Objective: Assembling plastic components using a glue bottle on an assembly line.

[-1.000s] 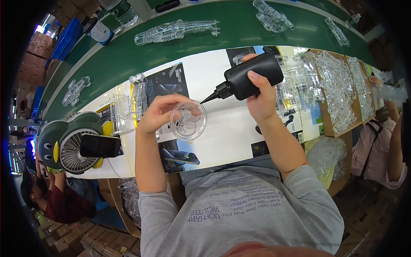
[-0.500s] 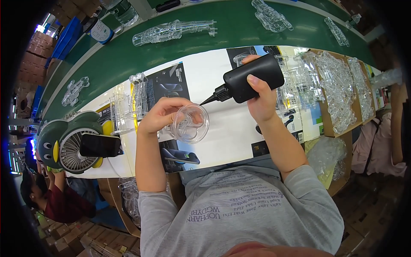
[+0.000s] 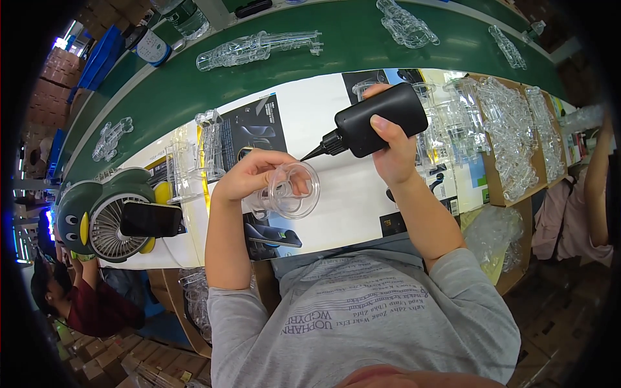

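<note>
My left hand (image 3: 253, 173) grips a clear plastic round part (image 3: 309, 205), its wide circular rim tilted up toward me. In my right hand (image 3: 393, 145) lies a black squeeze bottle (image 3: 381, 121) with a pointed nozzle (image 3: 314, 152). The bottle is tipped on its side, and the nozzle tip sits at the upper edge of the clear part's rim. Whether the tip touches the rim, or any liquid comes out, I cannot tell. My left fingertips show through the clear plastic.
Clear plastic assemblies (image 3: 259, 49) lie on the green surface (image 3: 349, 42) beyond the white printed sheet (image 3: 317, 97). A cardboard box (image 3: 495, 165) of clear parts stands right. A green fan (image 3: 107, 223) with a phone (image 3: 151, 220) sits left. People are at both sides.
The clear part has turned in my left hand, its rim shifting slightly right. The bottle has moved slightly left. The clear assemblies on the green surface have slid slightly left.
</note>
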Available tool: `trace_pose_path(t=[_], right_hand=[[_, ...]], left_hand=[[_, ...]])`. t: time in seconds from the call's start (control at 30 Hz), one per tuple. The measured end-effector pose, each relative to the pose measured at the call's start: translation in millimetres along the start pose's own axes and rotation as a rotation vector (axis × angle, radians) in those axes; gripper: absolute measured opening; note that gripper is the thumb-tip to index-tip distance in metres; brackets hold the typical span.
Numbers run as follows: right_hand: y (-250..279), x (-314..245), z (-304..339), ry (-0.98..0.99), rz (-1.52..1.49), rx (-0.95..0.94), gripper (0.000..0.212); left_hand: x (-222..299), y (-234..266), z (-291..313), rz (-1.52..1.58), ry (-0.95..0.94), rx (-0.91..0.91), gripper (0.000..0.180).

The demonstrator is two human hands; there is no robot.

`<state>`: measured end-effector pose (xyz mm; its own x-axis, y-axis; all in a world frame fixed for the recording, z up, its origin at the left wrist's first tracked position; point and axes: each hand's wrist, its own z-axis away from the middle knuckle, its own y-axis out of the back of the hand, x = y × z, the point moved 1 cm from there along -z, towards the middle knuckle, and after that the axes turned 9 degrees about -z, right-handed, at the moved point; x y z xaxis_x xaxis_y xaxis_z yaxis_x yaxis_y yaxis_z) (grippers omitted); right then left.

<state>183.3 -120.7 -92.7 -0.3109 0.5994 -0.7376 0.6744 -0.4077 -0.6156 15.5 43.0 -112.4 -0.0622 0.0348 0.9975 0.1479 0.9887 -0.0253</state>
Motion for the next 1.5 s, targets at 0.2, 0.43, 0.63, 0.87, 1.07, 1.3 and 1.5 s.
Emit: trace_pose_path(t=[0.2, 0.43, 0.63, 0.87, 1.07, 1.3, 1.5], right_hand=[[-1.5, -1.0, 0.8, 0.007, 0.018, -0.010, 0.037], [-2.5, -0.8, 1.3, 0.010, 0.021, -0.021, 0.037], [-3.1, -1.9, 2.0, -0.011, 0.019, -0.022, 0.038], [-6.0, -2.3, 2.7, -0.016, 0.013, -0.022, 0.038], [-7.5, -2.8, 3.5, -0.023, 0.006, -0.016, 0.039], [-6.5, -3.0, 2.7, -0.028, 0.016, -0.019, 0.039], [-5.9, -1.5, 1.9, -0.040, -0.012, -0.006, 0.038]], left_hand=[[0.9, -1.8, -1.5, 0.041, 0.056, -0.044, 0.041], [3.5, -5.8, -3.1, 0.076, 0.127, -0.041, 0.038], [4.7, -6.1, -2.5, 0.074, 0.185, -0.042, 0.037], [2.4, -5.8, -2.7, 0.053, 0.189, -0.057, 0.037], [2.3, -6.1, -2.6, 0.041, 0.217, -0.060, 0.037], [1.5, -4.1, -1.0, 0.035, 0.224, -0.069, 0.038], [3.7, -4.8, -1.7, 0.037, 0.202, -0.062, 0.038]])
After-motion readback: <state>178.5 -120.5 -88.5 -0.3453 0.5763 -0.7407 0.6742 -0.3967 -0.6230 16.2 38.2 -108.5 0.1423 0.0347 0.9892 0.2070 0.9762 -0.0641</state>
